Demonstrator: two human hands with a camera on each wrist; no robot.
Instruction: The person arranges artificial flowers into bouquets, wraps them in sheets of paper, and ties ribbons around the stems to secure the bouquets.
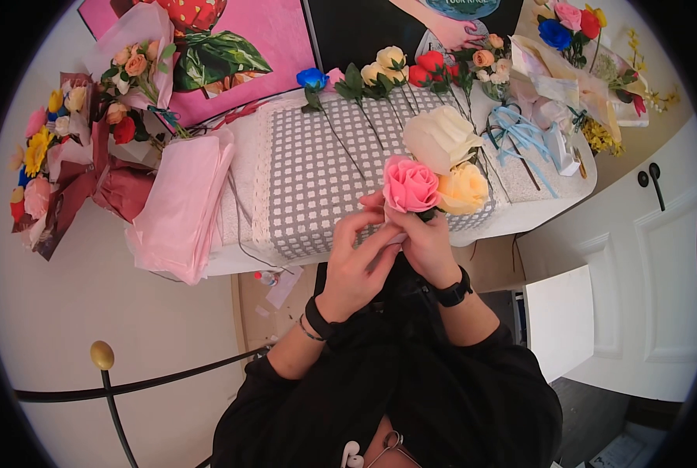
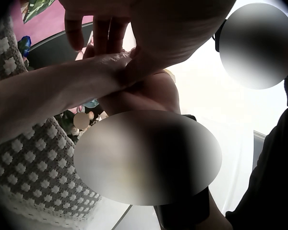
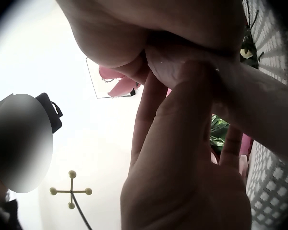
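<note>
Three large artificial roses, a pink rose [image 1: 411,185], a cream rose [image 1: 442,140] and a yellow rose [image 1: 464,187], are bunched together above both hands in the head view. My right hand [image 1: 430,248] grips the bunch just below the blooms, where its fingers hide the stems. Close against it, my left hand [image 1: 356,261] pinches a pale, crinkled strip [image 2: 43,91] at the base of the bunch. In the right wrist view the strip [image 3: 269,100] runs out from between thumb and fingers.
Loose single roses, including a blue rose [image 1: 312,78], lie along the back of the table on a grey checked cloth [image 1: 309,179]. Folded pink wrapping paper [image 1: 180,203] overhangs the left edge. Wrapped bouquets [image 1: 91,164] stand left, others right, near light blue ribbon [image 1: 520,129].
</note>
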